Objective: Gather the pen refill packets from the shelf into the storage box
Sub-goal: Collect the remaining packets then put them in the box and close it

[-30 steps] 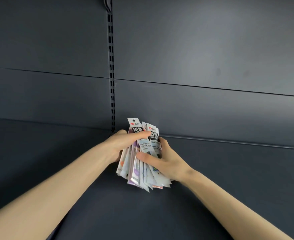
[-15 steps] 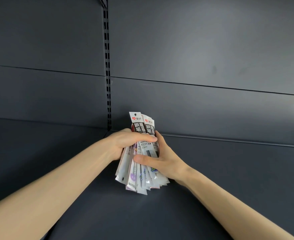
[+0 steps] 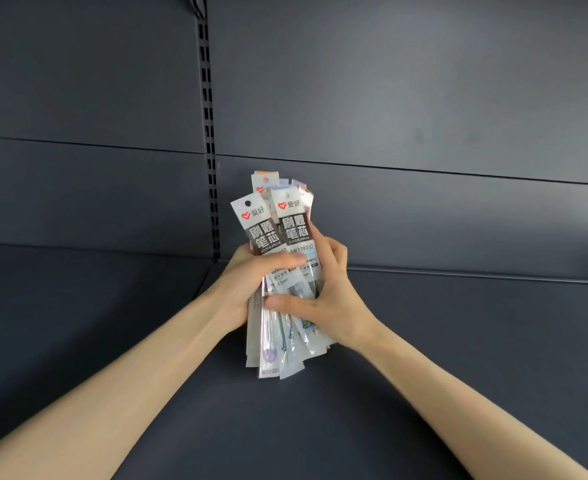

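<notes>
A bundle of several pen refill packets [image 3: 278, 230], long clear sleeves with white and black printed headers, stands nearly upright above the dark shelf board [image 3: 424, 341]. My left hand [image 3: 247, 282] wraps around the bundle from the left, thumb across the front. From the right, my right hand [image 3: 330, 299] clasps the same bundle, its thumb pressed lower on the front. The packets' bottom ends fan out below both hands. No storage box is in view.
The dark grey back panel [image 3: 389, 98] rises behind the shelf board. A slotted upright rail [image 3: 210, 133] runs down the panel just left of the bundle.
Both hands have lifted the bundle and drawn it nearer to the camera. The packets now stand more upright, with more of their headers showing above the fingers.
</notes>
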Tool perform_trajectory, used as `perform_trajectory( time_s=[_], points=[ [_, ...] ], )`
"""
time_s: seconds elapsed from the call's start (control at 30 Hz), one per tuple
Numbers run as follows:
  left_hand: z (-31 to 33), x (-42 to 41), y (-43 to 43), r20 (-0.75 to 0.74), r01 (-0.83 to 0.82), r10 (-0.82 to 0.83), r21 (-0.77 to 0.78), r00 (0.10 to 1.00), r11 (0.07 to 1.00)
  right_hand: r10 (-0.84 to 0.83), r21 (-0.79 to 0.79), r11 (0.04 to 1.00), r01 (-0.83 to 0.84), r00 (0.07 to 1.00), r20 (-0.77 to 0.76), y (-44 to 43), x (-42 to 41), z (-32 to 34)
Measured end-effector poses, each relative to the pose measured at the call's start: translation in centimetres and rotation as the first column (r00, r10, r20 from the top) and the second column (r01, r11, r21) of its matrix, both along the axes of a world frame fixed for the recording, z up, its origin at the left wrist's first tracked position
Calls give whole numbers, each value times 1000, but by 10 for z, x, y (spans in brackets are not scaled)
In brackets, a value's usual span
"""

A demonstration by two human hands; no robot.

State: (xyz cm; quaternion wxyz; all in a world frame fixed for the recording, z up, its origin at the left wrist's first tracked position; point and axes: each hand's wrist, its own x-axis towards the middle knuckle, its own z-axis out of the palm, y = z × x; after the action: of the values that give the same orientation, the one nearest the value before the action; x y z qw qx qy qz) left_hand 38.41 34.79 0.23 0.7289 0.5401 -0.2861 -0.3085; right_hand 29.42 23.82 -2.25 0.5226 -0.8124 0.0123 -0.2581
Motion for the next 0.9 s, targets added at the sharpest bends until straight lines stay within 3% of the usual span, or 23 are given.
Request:
perform_trajectory(
  time_s=[0.17,0.3,0.43,0.67,0.9],
  points=[
    [8,-3,6,143,1,10,-80,990,997,138,75,988,-133,988,-70,0,-2,10],
    [12,-1,8,251,-5,40,-139,967,990,106,-28,994,-108,992,-66,-1,3,27],
    [10,7,9,386,-13,66,-138,920,990,57,-11,998,-57,998,-34,-4,10,21],
    [-1,16,10,403,5,5,-24,915,1000,71,64,996,-64,991,-118,-3,12,4],
    [6,10,9,413,-18,18,-3,911,1000,42,64,997,-35,994,-97,0,15,1]
  ],
)
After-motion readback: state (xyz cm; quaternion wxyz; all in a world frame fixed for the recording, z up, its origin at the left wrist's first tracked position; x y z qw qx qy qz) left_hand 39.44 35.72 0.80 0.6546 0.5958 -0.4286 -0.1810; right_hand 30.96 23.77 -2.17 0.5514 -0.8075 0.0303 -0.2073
